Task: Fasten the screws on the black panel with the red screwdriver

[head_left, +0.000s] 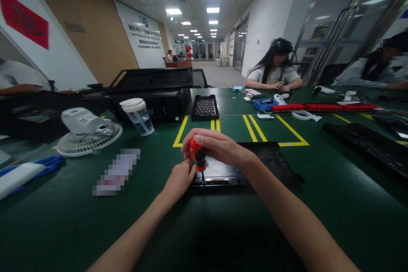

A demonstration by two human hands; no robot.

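A screwdriver (200,159) with a red and black handle stands upright in my right hand (219,146), its fingers wrapped over the top. The thin shaft points down at the near left corner of a flat silver panel (219,170) in a black frame. At that corner, my left hand (180,180) is closed on the panel's left edge, its fingertips partly hidden behind the handle. To the right, the black casing (274,161) extends beyond my right forearm. The screw under the tip is too small to make out.
Beyond my hands is a black tray of small parts (205,107). On the left are a lidded cup (138,117), a white fan (89,131) and large black cases (146,102). Another black casing (366,144) lies right; a person (274,68) sits across the green table (153,229).
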